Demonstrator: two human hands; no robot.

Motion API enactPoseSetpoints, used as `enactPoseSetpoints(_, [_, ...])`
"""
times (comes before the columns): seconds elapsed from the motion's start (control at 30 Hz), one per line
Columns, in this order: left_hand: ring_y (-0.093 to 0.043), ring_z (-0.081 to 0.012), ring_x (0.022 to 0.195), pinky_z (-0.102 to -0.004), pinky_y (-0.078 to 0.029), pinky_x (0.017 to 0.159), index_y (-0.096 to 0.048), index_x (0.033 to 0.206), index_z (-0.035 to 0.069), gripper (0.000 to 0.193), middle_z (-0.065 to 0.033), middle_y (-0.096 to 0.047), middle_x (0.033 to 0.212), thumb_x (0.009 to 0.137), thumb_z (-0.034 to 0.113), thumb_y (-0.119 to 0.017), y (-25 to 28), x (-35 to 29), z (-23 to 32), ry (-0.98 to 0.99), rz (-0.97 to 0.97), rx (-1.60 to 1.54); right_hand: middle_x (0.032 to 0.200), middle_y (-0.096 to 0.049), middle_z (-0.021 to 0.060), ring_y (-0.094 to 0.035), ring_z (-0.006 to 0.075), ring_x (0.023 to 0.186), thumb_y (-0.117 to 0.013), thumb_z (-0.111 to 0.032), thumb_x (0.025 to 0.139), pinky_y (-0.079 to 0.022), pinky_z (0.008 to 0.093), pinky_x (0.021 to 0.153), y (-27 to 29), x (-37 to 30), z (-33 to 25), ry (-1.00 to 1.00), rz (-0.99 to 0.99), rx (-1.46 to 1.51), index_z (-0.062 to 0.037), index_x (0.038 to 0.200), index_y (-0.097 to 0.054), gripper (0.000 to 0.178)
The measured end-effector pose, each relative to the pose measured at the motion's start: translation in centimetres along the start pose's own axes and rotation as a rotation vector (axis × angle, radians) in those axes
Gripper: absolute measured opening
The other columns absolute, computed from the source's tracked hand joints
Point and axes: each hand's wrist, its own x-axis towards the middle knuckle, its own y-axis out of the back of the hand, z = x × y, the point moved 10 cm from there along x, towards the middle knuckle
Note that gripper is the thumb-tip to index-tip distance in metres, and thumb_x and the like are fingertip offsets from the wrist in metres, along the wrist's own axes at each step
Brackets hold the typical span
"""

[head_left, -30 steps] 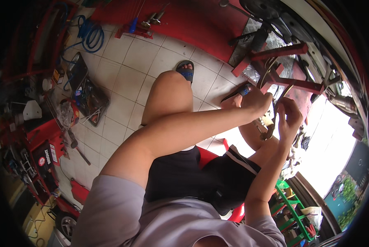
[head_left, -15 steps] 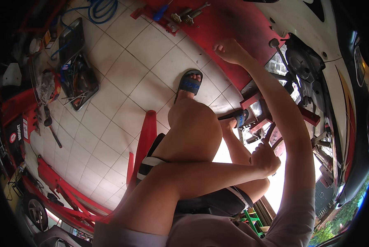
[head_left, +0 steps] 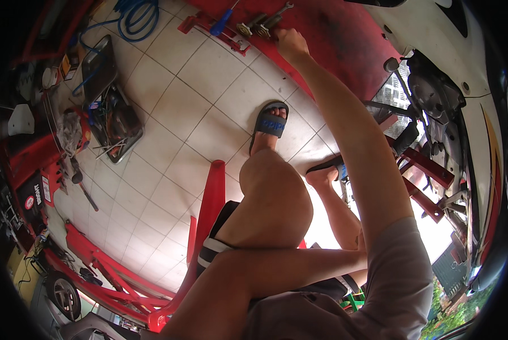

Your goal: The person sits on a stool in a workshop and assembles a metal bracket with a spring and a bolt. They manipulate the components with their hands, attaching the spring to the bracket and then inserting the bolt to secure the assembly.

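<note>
My right hand reaches far forward over the red platform, its fingers curled. Its fingertips are right beside two round-ended metal parts lying at the platform's edge; I cannot make out whether anything is between them. An open-end wrench lies just beyond these parts. To their left is a screwdriver with a blue handle. My left forearm crosses over my lap to the right. My right arm covers the left hand, so its fingers do not show.
A motorbike with white body panels stands along the right side. Black trays with tools lie on the tiled floor at left, near a coiled blue hose. Red metal frames stand at lower left, and a red post rises beside my leg.
My right hand has moved forward and left to the metal parts. My left hand, seen closed near my knee before, has gone behind my right arm. The view has shifted slightly.
</note>
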Motion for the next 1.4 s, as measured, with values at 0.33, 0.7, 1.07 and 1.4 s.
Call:
enactPoseSetpoints(0.33, [-0.063, -0.0298, 0.095, -0.0396, -0.051, 0.082, -0.045, 0.120, -0.007, 0.055, -0.0192, -0.062, 0.099, 0.083, 0.030, -0.063, -1.5, -0.2, -1.0, -0.105, -0.115, 0.079, 0.101, -0.071, 0.0071, -0.069, 0.0268, 0.098, -0.052, -0.014, 0.090, -0.056, 0.0381, 0.079, 2.0, -0.7, -0.3, -0.040, -0.090, -0.189, -0.0177, 0.099, -0.072, 0.022])
enactPoseSetpoints(0.7, [-0.063, -0.0298, 0.094, -0.0397, -0.051, 0.081, -0.047, 0.119, -0.005, 0.054, -0.0184, -0.063, 0.098, 0.083, 0.032, -0.064, -6.6, 2.9, -1.3, -0.398, -0.403, -0.185, 0.111, -0.066, 0.0082, -0.066, 0.0284, 0.103, -0.073, -0.007, 0.072, -0.056, 0.0403, 0.084, 7.1, -11.5, -1.6, 0.069, -0.446, -0.107, -0.0126, 0.110, -0.068, 0.038])
enactPoseSetpoints(1.07, [-0.063, -0.0273, 0.090, -0.0361, -0.051, 0.078, -0.042, 0.111, -0.012, 0.055, -0.0232, -0.059, 0.099, 0.082, 0.031, -0.060, -3.1, 5.0, -2.1, -0.041, -0.192, 0.084, 0.084, -0.071, 0.0064, -0.069, 0.0135, 0.082, -0.067, -0.005, 0.076, -0.055, 0.0267, 0.075, 27.7, -48.2, 19.1, -0.449, 0.623, 0.840, 0.0006, 0.090, -0.071, 0.016])
enactPoseSetpoints(1.4, [-0.046, -0.0133, 0.071, -0.0279, -0.037, 0.061, -0.051, 0.102, 0.002, 0.036, -0.0071, -0.053, 0.091, 0.086, 0.032, -0.060, -1.0, 5.1, -2.8, 0.085, -0.157, -0.045, 0.097, -0.066, 0.0102, -0.065, 0.0158, 0.088, -0.067, -0.004, 0.085, -0.055, 0.0231, 0.077, 17.0, -48.1, 27.6, -0.764, 0.705, 1.552, 0.0068, 0.103, -0.065, 0.021])
